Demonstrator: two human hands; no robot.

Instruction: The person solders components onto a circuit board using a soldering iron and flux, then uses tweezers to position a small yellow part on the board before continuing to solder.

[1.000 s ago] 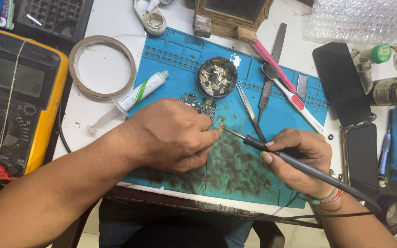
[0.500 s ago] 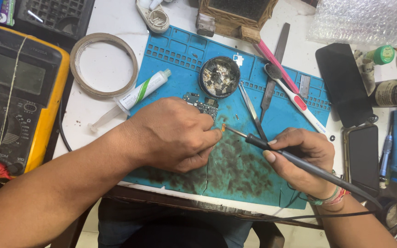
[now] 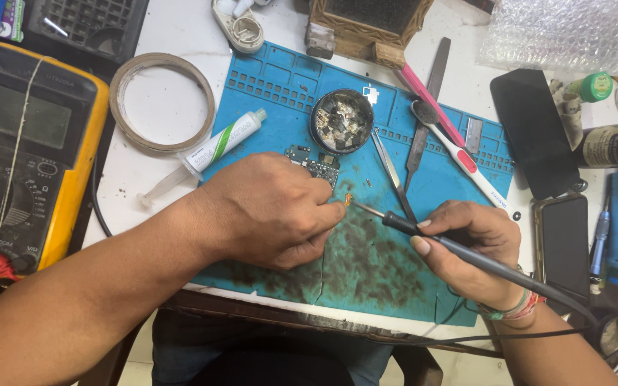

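The right hand (image 3: 466,246) was closed round the dark handle of a soldering iron (image 3: 459,250), gripping it like a pen, with the thin tip reaching left toward a tiny orange part (image 3: 349,199); the left hand (image 3: 273,211) had its fingers bunched together and seemed to pinch that part at its fingertips, though whether bare or with some fine tool could not be told; the part sat just above the blue work mat (image 3: 287,93), near its middle, over the dark-stained patch.

The chief risk, as it appeared, was the hot tip standing so close to the left fingertips; a small slip of either hand could have burned skin; the part was so small that too loose a pinch could have let it drop among the stains and be lost, while too long a touch of heat could have spoiled it.

A small circuit board (image 3: 314,163) lay just beyond the left knuckles, touching or nearly so; a nudge of that hand could have shoved it against the round tin of scraps (image 3: 342,121); tweezers (image 3: 392,171) lay just under the iron's path and could have caught the tip; the iron's cord trailed off the near edge, where a snag might have jerked the right hand.
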